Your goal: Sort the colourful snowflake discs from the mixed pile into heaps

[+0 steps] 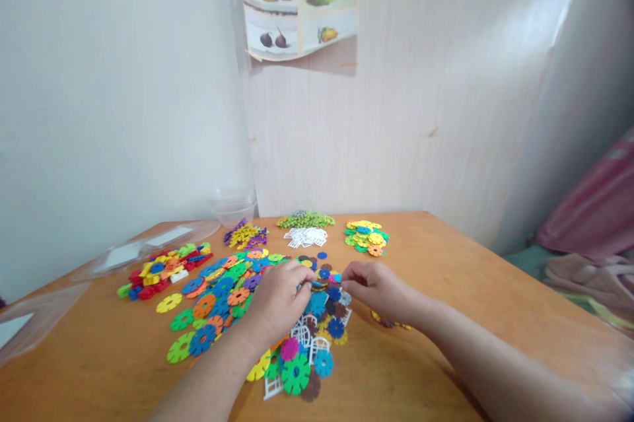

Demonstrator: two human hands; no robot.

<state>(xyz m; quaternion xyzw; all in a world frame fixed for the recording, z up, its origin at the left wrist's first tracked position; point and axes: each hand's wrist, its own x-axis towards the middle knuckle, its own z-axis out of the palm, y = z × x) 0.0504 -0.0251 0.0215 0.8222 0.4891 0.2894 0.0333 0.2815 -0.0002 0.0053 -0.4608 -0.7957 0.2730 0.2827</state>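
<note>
Fingers of left hand (pixel 280 296) and right hand (pixel 379 290) pinched together over small discs (pixel 324 275), mid-table; whether anything is gripped cannot be told. Risk: forearms brushing main disc heap (pixel 222 303), scattering pieces. Left edge crowded by clear lids (pixel 143 250); right edge of table (pixel 495 277) open.

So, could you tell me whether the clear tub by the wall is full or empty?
Empty: the clear tub shows only wall and table through its sides.

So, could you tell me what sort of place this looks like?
Probably a room at home: a wooden table pushed into a corner, a fruit poster taped to the wall, and pink fabric heaped at the right.
</note>
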